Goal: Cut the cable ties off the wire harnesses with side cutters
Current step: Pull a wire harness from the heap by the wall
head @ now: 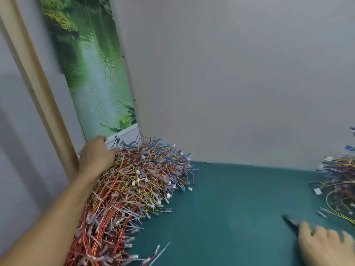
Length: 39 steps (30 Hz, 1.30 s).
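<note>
A big heap of wire harnesses [134, 185], red, orange, yellow and blue with clear terminals and white cable ties, covers the left of the green table. My left hand [97, 156] reaches to the heap's far top, its fingers down among the wires; what they hold is hidden. At the lower right my right hand [324, 244] grips the side cutters [291, 222], whose dark jaws point up and left over the table.
A second, smaller pile of harnesses [340, 181] lies at the right edge. A loose cut cable tie [160, 253] lies on the green table top [240, 208]. A grey wall panel stands behind, with a green landscape poster [92, 73] at the left.
</note>
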Tool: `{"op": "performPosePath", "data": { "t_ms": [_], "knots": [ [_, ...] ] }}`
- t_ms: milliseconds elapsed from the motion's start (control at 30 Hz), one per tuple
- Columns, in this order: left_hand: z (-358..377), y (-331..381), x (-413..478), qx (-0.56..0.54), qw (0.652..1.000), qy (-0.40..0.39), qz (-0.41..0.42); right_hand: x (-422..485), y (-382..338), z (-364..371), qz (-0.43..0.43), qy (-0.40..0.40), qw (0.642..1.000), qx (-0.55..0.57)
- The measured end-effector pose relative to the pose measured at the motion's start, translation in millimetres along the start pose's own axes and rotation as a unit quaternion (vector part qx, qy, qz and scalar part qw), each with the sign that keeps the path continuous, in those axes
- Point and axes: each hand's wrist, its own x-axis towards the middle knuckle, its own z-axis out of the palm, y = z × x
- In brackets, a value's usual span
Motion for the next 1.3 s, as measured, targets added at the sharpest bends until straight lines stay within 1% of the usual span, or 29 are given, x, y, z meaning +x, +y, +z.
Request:
{"op": "performPosePath", "data": {
  "t_ms": [33,67,100,133,167,233,300,333,400,467,500,533,600,667,700,733,767,800,833,867,900,933,1000,1033,1100,1133,1167,1233,1300],
  "knots": [
    [2,1,4,0.004,1.000,-0.009,0.011,-1,-1,3,0.003,0.016,1.000,-0.019],
    [2,4,4,0.010,0.999,-0.028,0.026,-6,-6,-1,0.014,0.037,0.999,0.007],
    [6,4,7,0.011,0.998,-0.043,0.045,-9,-4,-6,-0.002,0.053,0.998,0.023],
    [4,8,5,0.006,0.997,-0.062,0.053,-12,-2,-10,-0.003,0.059,0.996,0.071],
    [7,8,9,-0.001,0.996,-0.069,0.065,-17,0,-4,-0.016,0.068,0.996,0.056],
    [9,9,13,-0.033,0.994,-0.073,0.080,-30,8,15,-0.019,0.220,0.972,0.082],
    [1,13,17,-0.109,0.990,-0.056,0.072,-42,2,18,-0.034,0.276,0.957,0.087],
    [-6,19,20,-0.168,0.983,-0.043,0.055,-46,-1,21,-0.047,0.276,0.957,0.077],
    [-26,36,21,-0.310,0.950,-0.020,0.033,-47,-4,32,-0.059,0.272,0.955,0.104],
    [-48,58,18,-0.415,0.908,0.005,0.052,-49,-6,35,-0.065,0.241,0.959,0.138],
    [-55,69,11,-0.436,0.897,0.017,0.076,-47,-5,39,-0.070,0.227,0.959,0.154],
    [-57,79,0,-0.432,0.895,0.024,0.106,-47,-4,38,-0.075,0.215,0.959,0.167],
    [-42,91,-28,-0.355,0.919,0.008,0.173,-50,-4,31,-0.082,0.189,0.960,0.189],
    [-11,95,-64,-0.203,0.949,-0.069,0.231,-55,-4,29,-0.082,0.177,0.964,0.178],
    [7,94,-83,-0.124,0.948,-0.133,0.260,-57,-5,23,-0.084,0.173,0.966,0.171],
    [21,89,-103,-0.052,0.932,-0.189,0.304,-60,-4,18,-0.079,0.157,0.971,0.159],
    [30,84,-121,0.000,0.905,-0.221,0.364,-60,-2,17,-0.069,0.149,0.974,0.153],
    [34,77,-137,0.025,0.872,-0.231,0.432,-61,1,18,-0.062,0.144,0.978,0.136],
    [35,70,-149,0.013,0.842,-0.221,0.492,-63,2,14,-0.075,0.111,0.982,0.136],
    [34,63,-157,-0.023,0.825,-0.187,0.532,-62,1,4,-0.091,0.090,0.984,0.122],
    [34,55,-162,-0.070,0.821,-0.133,0.550,-60,0,1,-0.112,0.066,0.987,0.092],
    [33,48,-161,-0.104,0.833,-0.069,0.539,-59,-1,-3,-0.107,0.086,0.989,0.063],
    [29,41,-149,-0.096,0.894,0.030,0.437,-60,-3,-7,-0.119,0.137,0.982,0.049],
    [27,39,-140,-0.062,0.926,0.055,0.368,-60,-6,-7,-0.099,0.104,0.988,0.056],
    [27,36,-119,0.017,0.969,0.043,0.245,-62,-13,3,-0.018,0.151,0.972,0.178],
    [27,35,-108,0.049,0.978,0.020,0.201,-66,-18,-2,0.011,0.155,0.955,0.251],
    [28,36,-98,0.081,0.983,-0.003,0.166,-67,-22,-6,0.028,0.162,0.946,0.279],
    [30,40,-81,0.150,0.980,-0.050,0.120,-67,-19,0,0.015,0.158,0.960,0.230],
    [33,47,-73,0.199,0.968,-0.094,0.117,-63,-8,5,-0.007,0.150,0.969,0.196]
  ]
}}
